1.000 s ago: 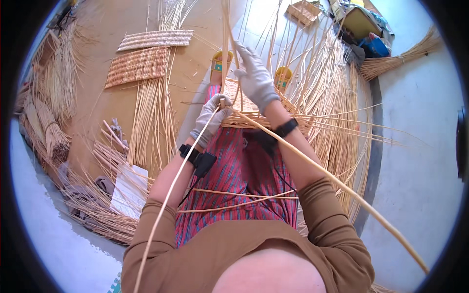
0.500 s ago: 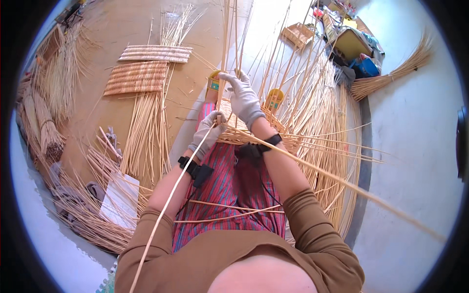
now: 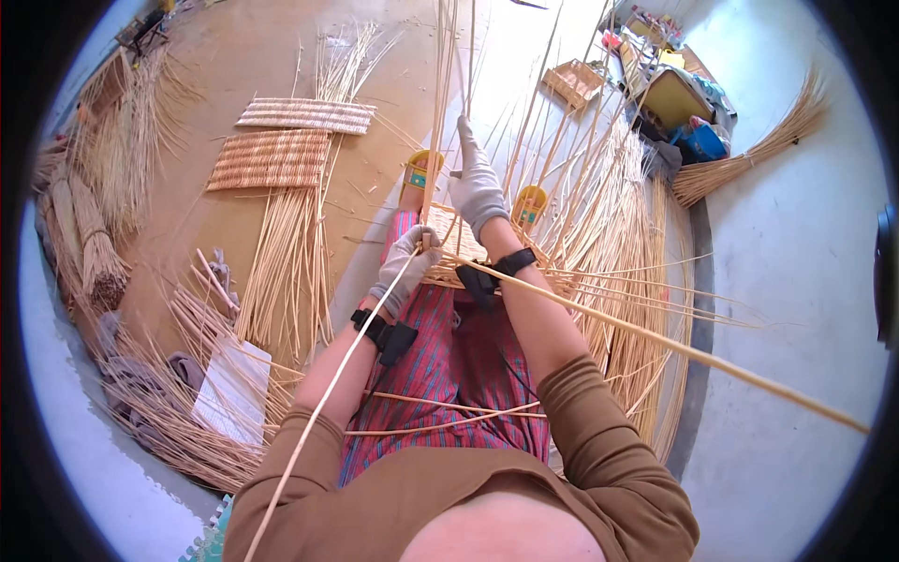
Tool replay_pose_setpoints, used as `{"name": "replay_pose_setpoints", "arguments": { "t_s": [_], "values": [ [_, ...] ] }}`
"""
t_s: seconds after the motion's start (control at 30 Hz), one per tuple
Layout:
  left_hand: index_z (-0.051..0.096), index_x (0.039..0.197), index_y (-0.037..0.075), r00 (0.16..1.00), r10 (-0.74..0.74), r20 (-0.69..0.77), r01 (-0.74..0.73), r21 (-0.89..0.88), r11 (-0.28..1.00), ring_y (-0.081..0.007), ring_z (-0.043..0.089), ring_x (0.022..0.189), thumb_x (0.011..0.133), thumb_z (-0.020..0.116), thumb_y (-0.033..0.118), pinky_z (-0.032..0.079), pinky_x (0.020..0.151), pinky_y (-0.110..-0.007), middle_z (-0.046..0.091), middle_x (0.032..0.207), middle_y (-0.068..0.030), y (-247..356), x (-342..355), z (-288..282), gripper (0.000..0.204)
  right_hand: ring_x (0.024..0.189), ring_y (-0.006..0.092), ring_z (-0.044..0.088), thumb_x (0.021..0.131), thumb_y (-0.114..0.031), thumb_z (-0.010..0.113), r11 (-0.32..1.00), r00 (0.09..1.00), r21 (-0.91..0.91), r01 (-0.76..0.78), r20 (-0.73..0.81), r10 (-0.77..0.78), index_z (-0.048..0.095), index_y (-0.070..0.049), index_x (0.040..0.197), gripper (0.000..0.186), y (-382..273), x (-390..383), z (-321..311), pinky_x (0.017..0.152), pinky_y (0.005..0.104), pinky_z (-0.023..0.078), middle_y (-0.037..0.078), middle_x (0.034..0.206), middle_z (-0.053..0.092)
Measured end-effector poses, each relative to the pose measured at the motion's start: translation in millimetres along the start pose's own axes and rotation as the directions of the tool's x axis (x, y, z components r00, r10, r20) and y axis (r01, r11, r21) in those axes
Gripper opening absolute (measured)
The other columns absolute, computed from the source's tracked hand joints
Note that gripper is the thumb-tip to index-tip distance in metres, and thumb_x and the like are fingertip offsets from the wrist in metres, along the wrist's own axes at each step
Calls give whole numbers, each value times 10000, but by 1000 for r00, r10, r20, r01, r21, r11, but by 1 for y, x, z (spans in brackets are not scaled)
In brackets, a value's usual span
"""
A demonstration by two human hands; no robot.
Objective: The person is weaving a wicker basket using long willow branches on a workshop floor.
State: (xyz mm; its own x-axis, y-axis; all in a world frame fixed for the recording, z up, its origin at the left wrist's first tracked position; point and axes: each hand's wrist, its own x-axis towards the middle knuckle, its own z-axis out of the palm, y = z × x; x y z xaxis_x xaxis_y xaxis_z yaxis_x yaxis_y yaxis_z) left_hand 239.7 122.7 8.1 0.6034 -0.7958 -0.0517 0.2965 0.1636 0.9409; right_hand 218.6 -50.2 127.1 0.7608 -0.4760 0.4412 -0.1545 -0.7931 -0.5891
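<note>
Between my legs sits a partly woven wicker basket [image 3: 448,229], with long upright rods [image 3: 440,103] rising from its rim. My left hand [image 3: 403,267], in a pale glove, is closed at the basket's near left corner on the weaving rods. One pale rod [image 3: 337,375] trails from there toward me on the left; a thicker rod [image 3: 674,345] runs off to the lower right, passing over my right wrist. Beyond the basket's near rim my right hand [image 3: 478,187], gloved too, is raised with fingers stretched upward beside an upright rod. Its palm side is partly hidden.
Loose rods [image 3: 618,244] lie heaped to the right, with a tied bundle [image 3: 749,150] beyond. Woven panels [image 3: 267,159] lie on the floor ahead left, over more rods. A small basket [image 3: 573,84] stands farther off. White paper [image 3: 232,389] rests at left among rods.
My right hand has straightened its fingers and come away from the left-hand group of upright rods. My left hand keeps its grip at the corner. The whole view has shifted slightly.
</note>
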Motion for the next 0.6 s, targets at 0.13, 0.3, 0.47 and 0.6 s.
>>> {"name": "replay_pose_setpoints", "arguments": {
  "t_s": [0.13,0.3,0.47,0.6],
  "values": [
    [653,1042,99,1000,12,1,-12,19,1000,-81,587,912,909,708,-32,520,844,-252,623,940,45,-4,1,1,194,878,152,615,1018,-45,575,674,849,667,-317,-116,515,342,-154,1604,640,-10,-63,-22,724,321,575,90,1168,616],
    [660,1009,94,999,43,22,-42,-57,997,-79,592,899,895,700,-55,528,849,-244,625,938,41,-8,3,1,192,855,171,674,1079,-167,563,588,683,537,-604,-31,730,566,-108,1386,312,-41,-198,-52,687,311,569,90,1047,691],
    [655,1116,108,980,-58,191,112,-283,952,-107,622,987,891,698,-43,544,906,-268,651,1035,29,0,1,-10,275,988,412,716,1042,-212,561,901,863,-124,-415,261,434,659,-91,1221,237,-28,-154,-44,826,481,577,221,1080,735],
    [661,1136,133,965,-17,263,102,-314,944,-123,629,1028,881,753,15,533,949,-285,648,1108,29,1,-3,-18,295,1069,406,714,1013,-242,536,794,583,-602,80,674,453,661,-95,1214,279,-5,-89,-19,894,501,579,185,1138,739]
  ]
}}
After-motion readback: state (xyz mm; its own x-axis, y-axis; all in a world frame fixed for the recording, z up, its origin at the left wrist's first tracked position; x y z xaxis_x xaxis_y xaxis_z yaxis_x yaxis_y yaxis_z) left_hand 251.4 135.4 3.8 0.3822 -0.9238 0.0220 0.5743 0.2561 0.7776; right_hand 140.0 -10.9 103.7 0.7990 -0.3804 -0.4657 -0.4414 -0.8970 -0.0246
